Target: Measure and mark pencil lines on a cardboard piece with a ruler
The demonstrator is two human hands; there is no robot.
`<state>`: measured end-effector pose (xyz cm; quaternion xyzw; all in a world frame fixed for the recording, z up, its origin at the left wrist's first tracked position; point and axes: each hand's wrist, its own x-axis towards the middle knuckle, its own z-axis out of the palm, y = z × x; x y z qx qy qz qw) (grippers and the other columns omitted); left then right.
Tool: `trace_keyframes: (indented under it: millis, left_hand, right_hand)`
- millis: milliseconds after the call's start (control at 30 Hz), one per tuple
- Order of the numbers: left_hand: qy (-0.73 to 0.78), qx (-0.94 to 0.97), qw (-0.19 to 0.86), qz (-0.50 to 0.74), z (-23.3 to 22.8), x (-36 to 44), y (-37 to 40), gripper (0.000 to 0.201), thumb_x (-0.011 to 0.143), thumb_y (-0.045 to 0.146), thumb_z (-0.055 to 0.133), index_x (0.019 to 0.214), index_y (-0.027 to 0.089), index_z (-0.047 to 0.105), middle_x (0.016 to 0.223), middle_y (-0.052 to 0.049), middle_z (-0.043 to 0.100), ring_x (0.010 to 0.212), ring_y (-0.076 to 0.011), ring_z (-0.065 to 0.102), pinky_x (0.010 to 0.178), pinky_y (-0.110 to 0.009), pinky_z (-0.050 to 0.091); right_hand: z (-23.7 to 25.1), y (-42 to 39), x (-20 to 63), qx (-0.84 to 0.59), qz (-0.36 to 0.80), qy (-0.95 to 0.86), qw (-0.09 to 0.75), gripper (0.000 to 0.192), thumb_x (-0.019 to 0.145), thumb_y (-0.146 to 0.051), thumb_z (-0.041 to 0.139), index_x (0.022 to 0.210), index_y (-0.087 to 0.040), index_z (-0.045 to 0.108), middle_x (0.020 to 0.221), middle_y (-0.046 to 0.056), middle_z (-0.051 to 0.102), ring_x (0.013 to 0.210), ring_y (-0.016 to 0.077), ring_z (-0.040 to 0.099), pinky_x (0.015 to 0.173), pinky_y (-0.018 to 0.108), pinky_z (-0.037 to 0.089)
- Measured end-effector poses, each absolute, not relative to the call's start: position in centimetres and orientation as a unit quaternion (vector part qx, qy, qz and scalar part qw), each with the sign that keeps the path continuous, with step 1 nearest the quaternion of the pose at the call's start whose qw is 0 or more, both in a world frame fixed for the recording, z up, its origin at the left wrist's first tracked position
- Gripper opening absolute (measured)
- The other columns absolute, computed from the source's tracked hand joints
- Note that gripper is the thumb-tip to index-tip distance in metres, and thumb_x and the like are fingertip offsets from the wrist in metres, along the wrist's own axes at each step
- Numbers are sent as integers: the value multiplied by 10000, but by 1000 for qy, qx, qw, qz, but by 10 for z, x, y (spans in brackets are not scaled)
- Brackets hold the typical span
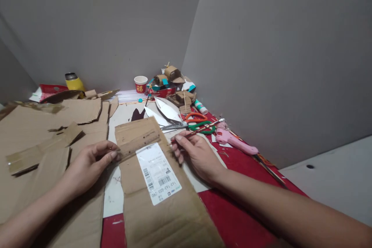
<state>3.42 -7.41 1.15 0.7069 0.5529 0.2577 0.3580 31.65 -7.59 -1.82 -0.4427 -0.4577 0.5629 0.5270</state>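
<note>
A piece of brown cardboard (154, 223) with a white shipping label (158, 172) lies in front of me. Across it, above the label, rests a see-through ruler (142, 142). My left hand (94, 162) pinches the ruler's left end at the cardboard's left edge, fingers closed. In my right hand (194, 153) is a pencil (205, 127) with a patterned shaft, its back end pointing up and right. The pencil's tip is close to the cardboard's right edge, near the ruler's right end; I cannot tell whether it touches.
Cardboard scraps (84, 110) pile up on the left. Scissors with green handles (203, 127), orange-handled scissors (196, 117) and a pink glue gun (235, 141) lie right. At the back are a paper cup (141, 85), a yellow bottle (74, 82) and cardboard models (171, 75) against the grey walls.
</note>
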Motion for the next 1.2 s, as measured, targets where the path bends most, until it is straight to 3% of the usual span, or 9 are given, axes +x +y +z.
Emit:
trace_keyframes:
  millis: [267,467,1200]
  left_hand:
    - [571,732,255,269,9,20,-69,378,759,603,593,856,266,735,887,-9,771,824,-222,703,746,-262,556]
    - [561,756,220,255,6,16,-64,341,787,578,577,866,289,741,926,0,776,836,-216,714,747,-251,564]
    - [564,773,173,234,2,22,-59,356,777,586,568,878,292,742,899,27,780,805,-204,723,776,-248,559]
  right_hand:
    - [-18,-76,318,-458,556,-453,525,346,790,-491,679,852,-161,598,704,10,622,533,100,558,408,199,489]
    - [-18,-74,317,-467,559,-443,522,315,792,-455,669,853,-166,562,713,13,624,533,98,557,413,201,495]
    - [-21,-74,318,-459,555,-460,519,295,831,-451,632,886,-167,570,745,24,630,579,108,578,443,204,501]
